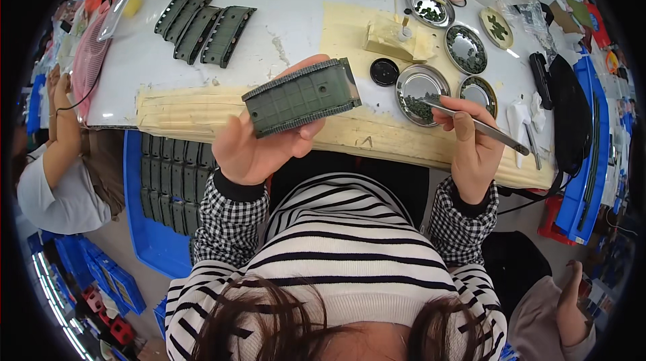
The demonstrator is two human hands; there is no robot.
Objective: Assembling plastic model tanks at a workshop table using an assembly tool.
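My left hand (262,149) is closed round a dark green toy tank hull (303,97), held tilted above the table's front edge. Toothed track strips run along both of its long sides. In my right hand (472,142) a pair of metal tweezers (494,133) is pinched, tips pointing left over a round metal dish (407,78). Small dark green parts (420,109) lie in that dish, close to the tweezer tips. Whether the tips grip a part is too small to tell.
Several similar green pieces (225,34) stand at the table's back left. More metal dishes (464,49), a black round lid (384,71) and a taped block (393,38) sit at the right. A blue crate (158,250) full of green pieces is below left. Another person's arm (60,109) shows far left.
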